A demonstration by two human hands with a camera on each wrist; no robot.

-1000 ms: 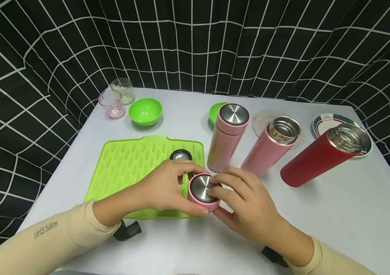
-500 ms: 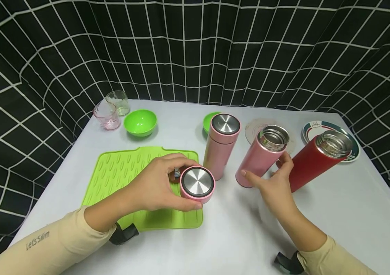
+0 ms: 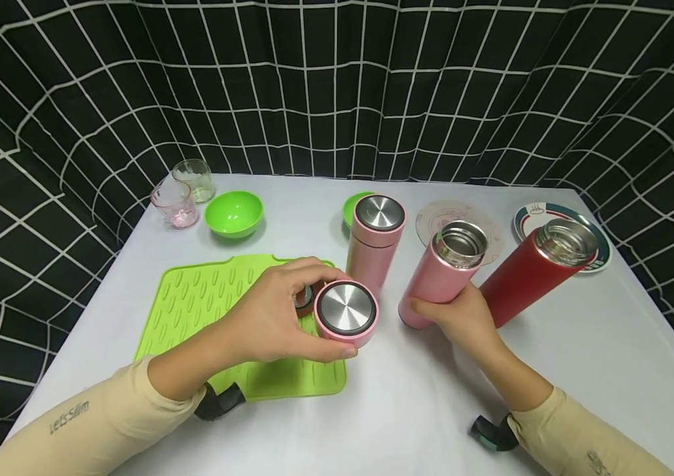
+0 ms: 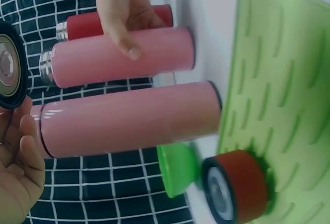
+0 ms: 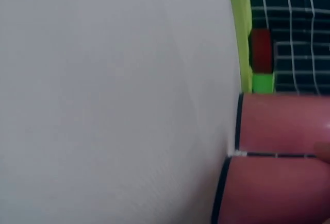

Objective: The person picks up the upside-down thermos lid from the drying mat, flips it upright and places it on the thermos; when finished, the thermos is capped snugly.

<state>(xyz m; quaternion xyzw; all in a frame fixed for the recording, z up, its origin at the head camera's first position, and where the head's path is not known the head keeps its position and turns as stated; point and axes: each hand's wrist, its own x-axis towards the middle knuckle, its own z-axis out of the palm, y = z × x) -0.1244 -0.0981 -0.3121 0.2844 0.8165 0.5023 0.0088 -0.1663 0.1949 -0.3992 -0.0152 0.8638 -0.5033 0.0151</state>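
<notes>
My left hand (image 3: pixel 280 314) holds a pink thermos lid (image 3: pixel 345 309) by its sides, its silver disc facing up, over the right part of the green mat. My right hand (image 3: pixel 466 320) grips the lower half of a pink thermos (image 3: pixel 435 277), which has no lid and shows its steel mouth. Between the two hands, slightly farther back, stands a second pink thermos (image 3: pixel 373 254) with its lid on. A red thermos (image 3: pixel 530 277), also without a lid, is beside my right hand. On the mat a red lid (image 4: pixel 242 185) appears in the left wrist view, mostly hidden behind my left hand in the head view.
The ribbed green mat (image 3: pixel 188 311) lies at the left of the white table (image 3: pixel 396 423). Farther back are two glasses (image 3: pixel 175 206), a green bowl (image 3: pixel 234 213), another green bowl (image 3: pixel 349 210) partly hidden, a clear patterned plate (image 3: pixel 429 221) and a rimmed plate (image 3: pixel 601 248).
My right hand has left the pink lid, moved right and taken hold of the lidless pink thermos. My left hand keeps holding the lid at nearly the same place.
</notes>
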